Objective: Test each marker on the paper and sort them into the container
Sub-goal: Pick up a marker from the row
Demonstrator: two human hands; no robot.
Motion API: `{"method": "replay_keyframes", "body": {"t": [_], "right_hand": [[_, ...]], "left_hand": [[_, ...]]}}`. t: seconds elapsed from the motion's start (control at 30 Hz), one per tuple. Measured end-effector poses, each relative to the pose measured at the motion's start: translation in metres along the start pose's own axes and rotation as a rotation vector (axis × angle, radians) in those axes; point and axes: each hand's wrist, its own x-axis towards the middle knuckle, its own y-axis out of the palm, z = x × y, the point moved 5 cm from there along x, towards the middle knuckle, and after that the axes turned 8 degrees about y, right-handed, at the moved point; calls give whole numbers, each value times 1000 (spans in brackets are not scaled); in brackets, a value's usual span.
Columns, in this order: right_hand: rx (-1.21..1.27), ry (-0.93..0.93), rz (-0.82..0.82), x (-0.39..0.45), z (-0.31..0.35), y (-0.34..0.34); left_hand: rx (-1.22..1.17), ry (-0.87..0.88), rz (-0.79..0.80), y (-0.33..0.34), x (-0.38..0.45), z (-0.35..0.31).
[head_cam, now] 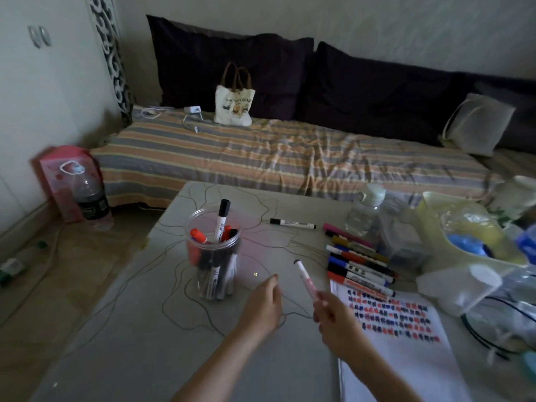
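A person's right hand (333,314) pinches the lower end of a pink marker (306,278) above the tabletop (130,329), its dark tip slanting up and away, while the left hand (262,306) hangs just beside it, fingers relaxed and holding nothing. The marker looks light, stiff and smooth-barrelled, likely easy to steer with a fingertip pinch near the middle of the barrel, though it could twist in a loose hold. The paper (406,338), already filled with rows of coloured test marks, lies just right of the grasping hand; a row of markers (358,262) lies beyond its top edge. The clear plastic jar (213,256), holding several markers upright, stands to the left and farther off, past the left hand. A lone black-capped marker (293,223) rests farther back.
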Motion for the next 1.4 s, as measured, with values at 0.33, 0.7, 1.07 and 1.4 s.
{"method": "replay_keyframes", "body": {"t": [0.33, 0.7, 1.07, 1.4], "right_hand": [[206, -19, 81, -97, 22, -11], [246, -54, 96, -120, 30, -21], [-190, -386, -369, -121, 2, -69], [60, -119, -290, -74, -50, -88]], "left_hand": [[-1065, -162, -131, -8, -68, -59], [-978, -175, -123, -1, -95, -70], [-676, -282, -456, -36, -58, -44], [-13, 237, 119, 56, -42, -51]]}}
